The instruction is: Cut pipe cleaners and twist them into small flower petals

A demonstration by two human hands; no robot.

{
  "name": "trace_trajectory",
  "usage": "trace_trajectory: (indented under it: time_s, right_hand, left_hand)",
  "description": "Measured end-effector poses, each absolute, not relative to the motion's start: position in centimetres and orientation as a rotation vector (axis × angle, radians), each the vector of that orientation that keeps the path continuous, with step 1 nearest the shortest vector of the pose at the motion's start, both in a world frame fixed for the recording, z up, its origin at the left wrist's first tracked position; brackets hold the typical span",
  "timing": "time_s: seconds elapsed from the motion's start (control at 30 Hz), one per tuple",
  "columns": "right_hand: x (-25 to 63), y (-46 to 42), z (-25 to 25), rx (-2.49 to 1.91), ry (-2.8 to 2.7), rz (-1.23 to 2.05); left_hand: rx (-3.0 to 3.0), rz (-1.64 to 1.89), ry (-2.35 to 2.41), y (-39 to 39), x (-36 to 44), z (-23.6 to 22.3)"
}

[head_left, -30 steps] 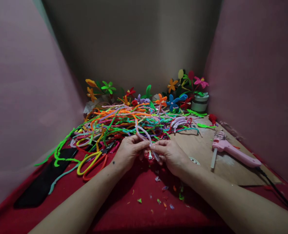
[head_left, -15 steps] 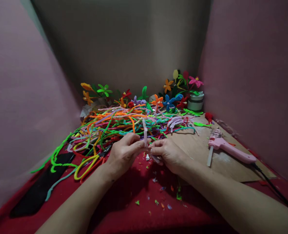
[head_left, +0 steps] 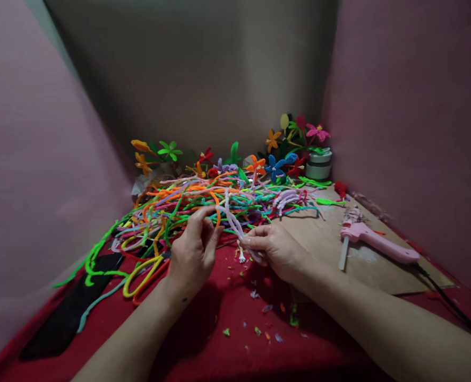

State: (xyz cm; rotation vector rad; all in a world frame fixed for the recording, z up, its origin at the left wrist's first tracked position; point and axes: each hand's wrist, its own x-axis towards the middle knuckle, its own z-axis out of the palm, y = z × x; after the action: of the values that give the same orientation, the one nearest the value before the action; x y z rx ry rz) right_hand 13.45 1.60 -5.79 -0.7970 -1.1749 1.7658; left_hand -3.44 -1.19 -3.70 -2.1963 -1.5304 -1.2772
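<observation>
My right hand (head_left: 273, 246) pinches lavender pipe cleaners (head_left: 235, 225) between thumb and fingers. Two fuzzy strands stick up from its fingertips and fork toward the upper left, while a bent part shows below the fingers. My left hand (head_left: 197, 241) is at the left of these strands, thumb and index finger apart. Its index fingertip is at the end of the left strand; whether it touches is hard to tell. Just under the right fingertips a small white tuft (head_left: 241, 256) shows. Behind both hands spreads a heap of coloured pipe cleaners (head_left: 187, 193).
A pink hot glue gun (head_left: 378, 243) lies on a wooden board (head_left: 318, 241) at right, its cord trailing off. Pipe-cleaner flowers (head_left: 275, 168) and a white-lidded jar (head_left: 318, 164) stand at the back. Fuzz scraps dot the red cloth (head_left: 219, 345). A black strip (head_left: 56, 331) lies left.
My left hand has moved left and its thumb has come off the lavender strands, which now fork apart. My right hand keeps its pinch in nearly the same place.
</observation>
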Motion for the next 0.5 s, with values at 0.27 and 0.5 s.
trace_trajectory:
  time_s: [0.27, 0.5]
  right_hand:
    - [13.6, 1.3, -5.2, -0.785, -1.187, 1.781]
    - [13.7, 1.2, -4.7, -0.79, -1.298, 1.784]
  left_hand:
    - [-2.666, -1.506, -1.784, -1.5, -1.7, -3.5]
    - [-2.695, -1.531, -1.51, -1.4, -2.0, -3.9]
